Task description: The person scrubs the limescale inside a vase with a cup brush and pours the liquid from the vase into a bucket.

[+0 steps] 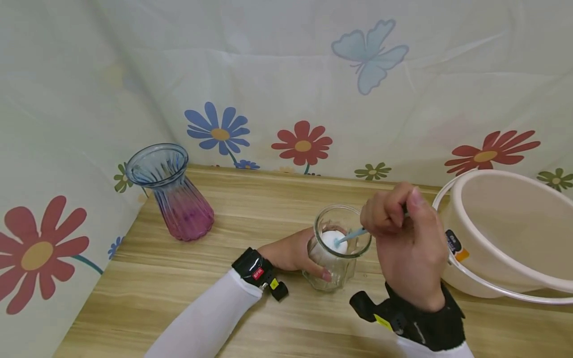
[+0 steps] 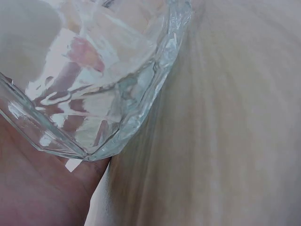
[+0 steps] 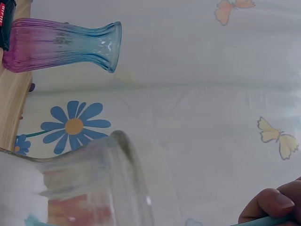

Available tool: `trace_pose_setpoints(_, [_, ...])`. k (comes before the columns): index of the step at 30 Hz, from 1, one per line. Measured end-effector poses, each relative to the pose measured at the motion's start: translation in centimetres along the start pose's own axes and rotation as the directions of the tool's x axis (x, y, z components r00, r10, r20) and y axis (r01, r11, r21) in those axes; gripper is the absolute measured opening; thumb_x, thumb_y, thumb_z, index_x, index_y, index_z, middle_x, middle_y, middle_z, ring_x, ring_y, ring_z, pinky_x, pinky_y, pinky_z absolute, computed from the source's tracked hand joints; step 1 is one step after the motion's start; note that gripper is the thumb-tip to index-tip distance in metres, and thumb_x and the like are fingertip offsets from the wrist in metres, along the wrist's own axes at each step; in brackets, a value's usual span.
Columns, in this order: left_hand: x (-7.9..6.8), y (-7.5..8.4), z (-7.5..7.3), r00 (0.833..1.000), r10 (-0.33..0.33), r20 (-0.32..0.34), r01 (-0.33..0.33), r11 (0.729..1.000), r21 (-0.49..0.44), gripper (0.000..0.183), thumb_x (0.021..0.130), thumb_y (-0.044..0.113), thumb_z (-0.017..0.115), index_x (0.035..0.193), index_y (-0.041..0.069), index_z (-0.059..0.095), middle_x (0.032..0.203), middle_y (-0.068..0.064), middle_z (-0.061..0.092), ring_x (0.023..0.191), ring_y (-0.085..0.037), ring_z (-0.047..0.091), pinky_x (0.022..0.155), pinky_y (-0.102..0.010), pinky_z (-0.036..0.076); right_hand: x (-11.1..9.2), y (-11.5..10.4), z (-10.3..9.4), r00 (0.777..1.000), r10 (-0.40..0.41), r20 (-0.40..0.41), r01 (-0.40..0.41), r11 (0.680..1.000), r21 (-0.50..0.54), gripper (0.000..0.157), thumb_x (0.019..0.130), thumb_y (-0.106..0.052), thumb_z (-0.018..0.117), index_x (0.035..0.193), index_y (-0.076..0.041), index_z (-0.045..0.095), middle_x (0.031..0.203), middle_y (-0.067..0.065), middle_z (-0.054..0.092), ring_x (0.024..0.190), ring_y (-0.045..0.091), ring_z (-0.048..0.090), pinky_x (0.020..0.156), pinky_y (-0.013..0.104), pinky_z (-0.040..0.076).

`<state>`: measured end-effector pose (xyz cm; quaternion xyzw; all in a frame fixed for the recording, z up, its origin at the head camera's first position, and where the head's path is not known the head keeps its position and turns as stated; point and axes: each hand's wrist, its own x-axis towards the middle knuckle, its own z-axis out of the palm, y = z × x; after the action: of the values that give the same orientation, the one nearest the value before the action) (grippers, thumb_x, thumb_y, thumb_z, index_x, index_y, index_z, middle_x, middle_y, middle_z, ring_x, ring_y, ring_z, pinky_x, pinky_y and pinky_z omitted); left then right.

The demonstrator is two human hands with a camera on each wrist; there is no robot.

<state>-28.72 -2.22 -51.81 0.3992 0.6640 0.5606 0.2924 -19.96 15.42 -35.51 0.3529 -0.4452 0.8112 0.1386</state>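
A clear glass jar with a wide rim stands on the wooden table, near the middle of the head view. My left hand grips it low on the side, thumb across the front. Close up, the left wrist view shows the faceted glass base against the palm. My right hand, above and right of the rim, holds the light-blue handle of a sponge brush. Its white sponge head is down inside the jar. In the right wrist view the fingers are curled round the handle.
A ribbed vase, blue above and pink below, stands at the back left of the table. At the right is a large cream bucket with a pale handle, close to my right hand. A flower-printed curtain hangs behind.
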Motion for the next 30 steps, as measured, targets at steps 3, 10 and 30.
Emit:
trace_pose_setpoints(3, [-0.1, 0.1, -0.1, 1.000, -0.002, -0.002, 0.002, 0.999, 0.037, 0.082, 0.080, 0.012, 0.088, 0.147, 0.028, 0.045, 0.140, 0.006, 0.058, 0.130, -0.008, 0.052, 0.119, -0.033, 0.035, -0.1, -0.5, -0.2, 0.999, -0.033, -0.007, 0.033, 0.996, 0.081, 0.036, 0.109, -0.015, 0.014, 0.077, -0.004, 0.027, 0.067, 0.001, 0.024, 0.058, 0.016, 0.026, 0.058, 0.031, 0.017])
trace_pose_setpoints(10, [-0.1, 0.2, -0.1, 1.000, -0.007, 0.004, 0.007, 0.998, 0.057, 0.083, 0.082, 0.013, 0.087, 0.150, 0.028, 0.043, 0.145, 0.008, 0.055, 0.136, -0.008, 0.050, 0.123, -0.035, 0.030, -0.1, -0.8, -0.2, 0.999, -0.051, -0.020, 0.053, 0.992, 0.119, 0.037, 0.109, -0.015, 0.014, 0.076, -0.003, 0.026, 0.066, 0.002, 0.025, 0.057, 0.016, 0.027, 0.057, 0.031, 0.017])
trace_pose_setpoints(30, [-0.3, 0.2, -0.1, 0.999, -0.050, -0.002, 0.050, 0.999, 0.010, 0.078, 0.082, 0.017, 0.087, 0.147, 0.028, 0.044, 0.141, 0.007, 0.058, 0.126, -0.008, 0.055, 0.113, -0.029, 0.042, -0.1, 1.5, 0.9, 0.978, 0.205, -0.025, -0.206, 0.959, -0.195, 0.037, 0.113, -0.018, 0.026, 0.078, -0.007, 0.031, 0.068, 0.002, 0.023, 0.059, 0.017, 0.023, 0.057, 0.035, 0.019])
